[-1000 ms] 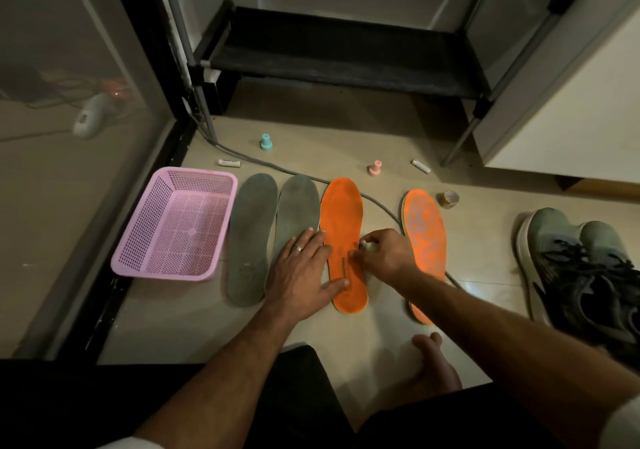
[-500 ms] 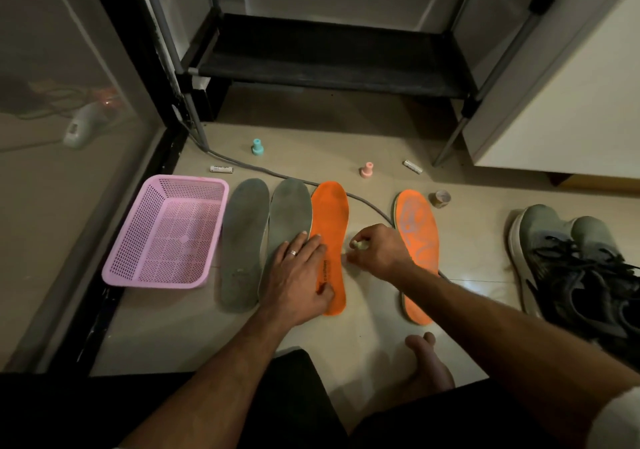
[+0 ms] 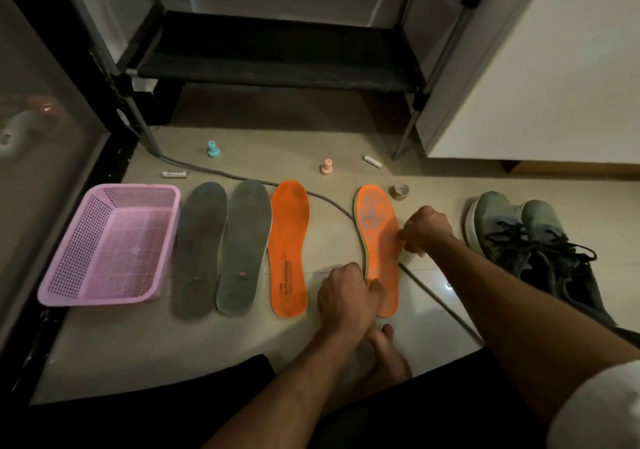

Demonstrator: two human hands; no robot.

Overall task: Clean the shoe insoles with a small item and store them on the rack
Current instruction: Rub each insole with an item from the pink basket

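Nearest you, your bare foot (image 3: 384,355) rests on the pale tile floor (image 3: 214,351), just below the heel of the right-hand orange insole (image 3: 379,240). Your left hand (image 3: 346,298) is curled shut at that heel end, thumb on top and fingers against the insole's left edge, which looks lifted a little so a green rim shows. Your right hand (image 3: 427,228) is closed at the insole's right edge near its middle, fingertips touching the orange surface; whatever small thing it may be pinching is hidden inside the fingers, so you cannot tell from here. This insole is bright orange with a grey, worn patch over the forefoot.

To its left, apart from both hands, lies the second orange insole (image 3: 290,244), cleaner, with dark lettering near its heel. Further left two grey insoles (image 3: 223,247) lie side by side, touching along their length, and beside them a pink perforated basket (image 3: 104,240). A grey cable (image 3: 332,202) runs across the floor and passes under the insole you hold. On your right a pair of grey-green sneakers (image 3: 526,237) sits with dark laces.

Beyond the insoles stand a teal stopper (image 3: 213,149), a pink stopper (image 3: 326,166), two small white tubes and a small roll (image 3: 400,191). Farthest off, the black shoe rack (image 3: 277,50) stands against the wall.
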